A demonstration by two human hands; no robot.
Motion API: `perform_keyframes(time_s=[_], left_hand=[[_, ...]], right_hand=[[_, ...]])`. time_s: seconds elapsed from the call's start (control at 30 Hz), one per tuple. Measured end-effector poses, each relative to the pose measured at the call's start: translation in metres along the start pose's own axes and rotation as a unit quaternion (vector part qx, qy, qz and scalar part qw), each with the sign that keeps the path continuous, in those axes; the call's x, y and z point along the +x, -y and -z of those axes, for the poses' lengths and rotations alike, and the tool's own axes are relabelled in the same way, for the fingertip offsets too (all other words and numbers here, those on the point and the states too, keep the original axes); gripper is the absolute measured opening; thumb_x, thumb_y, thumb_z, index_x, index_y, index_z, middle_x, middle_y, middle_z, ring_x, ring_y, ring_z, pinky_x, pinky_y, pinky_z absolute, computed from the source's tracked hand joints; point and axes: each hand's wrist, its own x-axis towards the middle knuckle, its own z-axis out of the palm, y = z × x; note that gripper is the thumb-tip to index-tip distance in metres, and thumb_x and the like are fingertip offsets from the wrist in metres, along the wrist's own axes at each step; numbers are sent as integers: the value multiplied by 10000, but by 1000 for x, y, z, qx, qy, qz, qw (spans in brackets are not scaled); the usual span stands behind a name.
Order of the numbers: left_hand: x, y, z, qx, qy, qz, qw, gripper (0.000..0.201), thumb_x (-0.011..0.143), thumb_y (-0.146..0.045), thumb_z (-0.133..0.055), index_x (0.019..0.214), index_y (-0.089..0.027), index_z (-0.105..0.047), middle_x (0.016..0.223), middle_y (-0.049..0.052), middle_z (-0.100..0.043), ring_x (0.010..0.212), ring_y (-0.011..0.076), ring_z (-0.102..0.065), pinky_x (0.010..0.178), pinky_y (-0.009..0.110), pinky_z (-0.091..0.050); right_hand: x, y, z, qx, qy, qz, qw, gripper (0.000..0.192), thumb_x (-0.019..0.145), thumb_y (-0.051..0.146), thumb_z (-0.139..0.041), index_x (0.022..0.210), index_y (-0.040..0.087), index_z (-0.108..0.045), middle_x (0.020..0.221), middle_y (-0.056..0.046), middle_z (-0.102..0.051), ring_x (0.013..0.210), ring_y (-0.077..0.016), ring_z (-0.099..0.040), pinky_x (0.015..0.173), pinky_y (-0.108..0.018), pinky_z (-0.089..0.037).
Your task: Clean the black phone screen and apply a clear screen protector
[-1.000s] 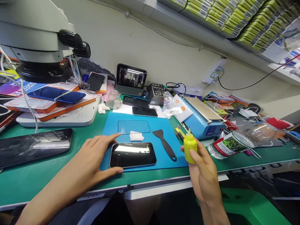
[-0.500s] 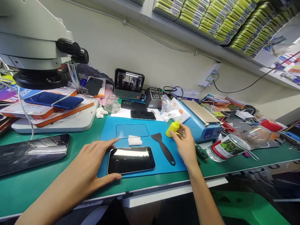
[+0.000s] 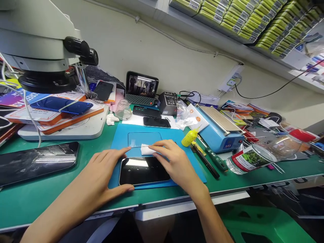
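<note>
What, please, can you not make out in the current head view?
In the head view:
- Right end of the black silver-rimmed phone: hidden by the right hand.
- Whether that hand grips the white folded pad: its fingers hide the contact.
- The cracked black phone's left end: cut off by the edge.
- Print on the yellow-green boxes: too small.

I'm standing in what looks like a phone-repair workshop. A microscope (image 3: 40, 47) fills the upper left of the frame, above a crowded green bench (image 3: 17, 209). A big phone with a marred screen (image 3: 45, 163) lies at the left edge, and a second phone (image 3: 141, 173) sits on a blue work mat (image 3: 193, 165) at the centre. Right of centre stands a blue machine with a perforated metal top (image 3: 227, 143), beside hand tools (image 3: 215, 158); barcoded yellow-green packets (image 3: 238, 22) crowd the shelf (image 3: 215, 37), upper right.
</note>
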Motion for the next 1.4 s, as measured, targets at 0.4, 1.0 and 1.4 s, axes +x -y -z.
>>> perform_keyframes(time_s=[0.4,1.0,1.4], left_hand=[[1,-3,1,3,-4,-10,1000,856,946,-662,-738,1635,-367,-324,1428,54,-675,1302,338,-648,1073,484,-512],[-1,1,0,12,7,3,1000,886,953,-746,-672,1653,-381,-271,1479,82,-627,1335,355,-605,1108,527,-480],[1,-3,4,-1,9,10,1000,870,950,-708,-707,1649,-377,-308,1464,62,-644,1349,348,-606,1122,514,-474]], right_hand=[[0,-8,0,28,-74,-65,995,134,1091,221,-608,1053,230,-736,1080,-36,-773,1025,-195,-725,904,-344,-575],[-77,25,9,-90,49,56,993,515,1105,224,-539,1609,120,-510,1621,-119,-580,1533,-261,-537,1306,-515,-451],[-75,38,3,-73,42,16,996,499,1129,284,-486,1597,121,-538,1624,-109,-554,1543,-270,-506,1281,-483,-461]])
